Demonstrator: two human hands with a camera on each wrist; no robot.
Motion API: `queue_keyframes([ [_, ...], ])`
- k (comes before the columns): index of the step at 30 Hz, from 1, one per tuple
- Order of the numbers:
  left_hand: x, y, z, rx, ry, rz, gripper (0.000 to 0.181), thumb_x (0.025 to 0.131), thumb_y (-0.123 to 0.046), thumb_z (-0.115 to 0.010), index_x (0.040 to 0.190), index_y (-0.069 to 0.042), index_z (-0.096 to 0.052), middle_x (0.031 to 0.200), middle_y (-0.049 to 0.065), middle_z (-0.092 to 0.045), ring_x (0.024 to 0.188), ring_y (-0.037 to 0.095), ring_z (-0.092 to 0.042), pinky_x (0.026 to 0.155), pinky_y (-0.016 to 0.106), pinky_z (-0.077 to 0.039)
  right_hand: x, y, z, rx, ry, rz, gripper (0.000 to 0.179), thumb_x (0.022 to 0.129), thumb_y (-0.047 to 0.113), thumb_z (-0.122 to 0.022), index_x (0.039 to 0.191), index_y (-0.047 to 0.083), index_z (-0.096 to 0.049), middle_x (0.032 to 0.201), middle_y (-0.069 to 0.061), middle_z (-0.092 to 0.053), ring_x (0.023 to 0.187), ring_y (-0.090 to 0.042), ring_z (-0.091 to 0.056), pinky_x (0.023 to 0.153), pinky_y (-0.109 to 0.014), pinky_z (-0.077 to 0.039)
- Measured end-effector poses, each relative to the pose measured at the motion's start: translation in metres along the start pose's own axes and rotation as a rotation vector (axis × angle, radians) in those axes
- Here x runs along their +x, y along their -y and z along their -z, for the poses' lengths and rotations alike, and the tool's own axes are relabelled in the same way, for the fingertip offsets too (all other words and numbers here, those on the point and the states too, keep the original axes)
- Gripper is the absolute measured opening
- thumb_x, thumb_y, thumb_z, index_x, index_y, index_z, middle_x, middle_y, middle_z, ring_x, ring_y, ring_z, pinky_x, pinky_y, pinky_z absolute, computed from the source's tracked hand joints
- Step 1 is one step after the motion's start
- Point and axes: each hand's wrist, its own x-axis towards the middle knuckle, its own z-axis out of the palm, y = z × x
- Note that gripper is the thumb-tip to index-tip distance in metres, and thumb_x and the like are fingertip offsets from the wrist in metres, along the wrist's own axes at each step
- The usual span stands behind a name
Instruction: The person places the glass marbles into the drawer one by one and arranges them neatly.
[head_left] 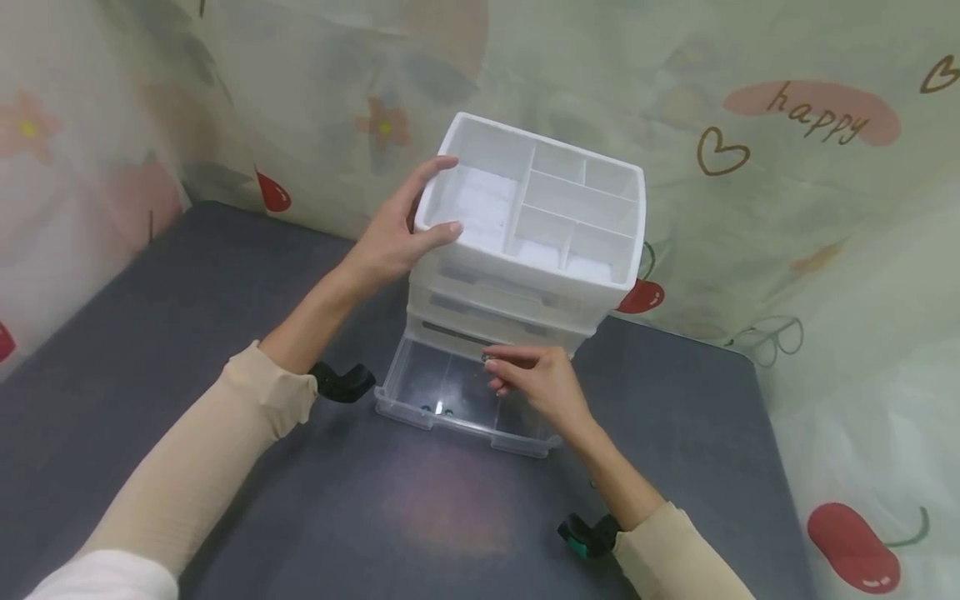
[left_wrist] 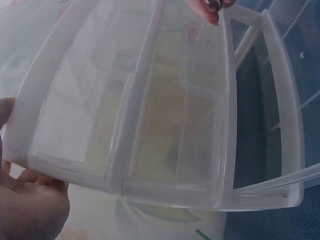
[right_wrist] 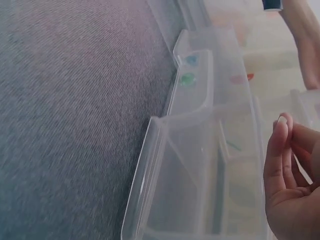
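Note:
My left hand [head_left: 390, 246] grips the upper left side of a white plastic drawer organizer [head_left: 525, 287], with the thumb over its front rim. The organizer's clear bottom drawer [head_left: 468, 427] is pulled out toward me. Over that drawer, my right hand [head_left: 542, 385] pinches a small greenish marble [head_left: 486, 357] between thumb and fingertips; fingers mostly hide it. Inside the drawer, near its front wall, lie a green marble [right_wrist: 188, 80] and a blue marble [right_wrist: 191, 60]. The left wrist view shows the closed upper drawers [left_wrist: 175, 115] from close by.
The organizer's top tray [head_left: 480, 200] is divided into several compartments. A dark grey cloth [head_left: 300, 517] covers the table. A small round thing [head_left: 592, 483] lies by my right forearm. Behind the table hangs a printed curtain [head_left: 600, 67]. Each wrist wears a black camera mount [head_left: 345, 383].

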Motion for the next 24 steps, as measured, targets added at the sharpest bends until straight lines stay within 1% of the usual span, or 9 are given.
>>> queue_keyframes([
  [3,-0.001,0.000,0.000,-0.014,-0.004,0.003,0.064,0.085,0.001,-0.058,0.141,-0.005,-0.026,0.136,0.007,-0.031,0.113,0.034,-0.039,0.077,0.030,-0.043,0.009,-0.007,-0.004,0.026,0.010,-0.031,0.026,0.082,0.011,-0.068,0.105,0.001,-0.067,0.085,-0.016,-0.068,0.077,-0.042,-0.061,0.068,-0.045,-0.050],
  [8,0.000,0.000,0.000,-0.021,-0.007,0.008,0.064,0.085,0.001,-0.058,0.141,-0.006,-0.027,0.136,0.007,-0.031,0.112,0.034,-0.040,0.077,0.030,-0.043,0.025,-0.022,-0.012,0.063,-0.001,-0.070,0.029,0.080,0.013,-0.070,0.105,-0.001,-0.067,0.090,-0.024,-0.065,0.074,-0.033,-0.064,0.064,-0.036,-0.052],
  [11,0.000,-0.001,0.000,-0.025,-0.006,0.000,0.064,0.085,0.001,-0.058,0.140,-0.005,-0.027,0.138,0.007,-0.028,0.114,0.034,-0.039,0.078,0.030,-0.042,0.031,-0.025,-0.018,0.077,0.001,-0.090,0.030,0.079,0.012,-0.070,0.106,-0.002,-0.066,0.091,-0.026,-0.064,0.072,-0.028,-0.065,0.064,-0.034,-0.052],
  [15,-0.001,-0.001,0.000,-0.028,-0.003,-0.015,0.064,0.085,0.002,-0.058,0.140,-0.004,-0.026,0.141,0.006,-0.025,0.118,0.033,-0.035,0.080,0.030,-0.041,0.037,-0.028,-0.024,0.101,0.011,-0.129,0.029,0.080,0.009,-0.069,0.107,-0.002,-0.065,0.092,-0.027,-0.064,0.068,-0.020,-0.065,0.063,-0.032,-0.052],
  [18,0.000,-0.001,0.000,-0.034,-0.005,-0.012,0.064,0.085,0.001,-0.058,0.140,-0.005,-0.027,0.139,0.006,-0.028,0.117,0.033,-0.036,0.080,0.031,-0.041,0.043,-0.034,-0.027,0.122,0.017,-0.164,0.030,0.080,0.008,-0.068,0.108,-0.003,-0.065,0.093,-0.026,-0.064,0.067,-0.017,-0.065,0.063,-0.030,-0.052],
  [20,0.000,-0.001,0.000,-0.043,-0.008,-0.004,0.064,0.085,0.001,-0.058,0.140,-0.006,-0.027,0.136,0.005,-0.031,0.114,0.034,-0.038,0.080,0.031,-0.042,0.046,-0.038,-0.029,0.129,0.028,-0.186,0.030,0.081,0.007,-0.068,0.109,-0.004,-0.064,0.095,-0.026,-0.064,0.066,-0.016,-0.065,0.063,-0.029,-0.052],
  [24,-0.001,-0.001,0.000,-0.048,-0.011,0.004,0.064,0.085,0.000,-0.058,0.140,-0.006,-0.027,0.136,0.005,-0.030,0.115,0.034,-0.038,0.081,0.032,-0.041,0.050,-0.047,-0.035,0.124,0.052,-0.211,0.030,0.081,0.005,-0.067,0.109,-0.006,-0.063,0.095,-0.025,-0.064,0.066,-0.016,-0.064,0.064,-0.030,-0.052],
])
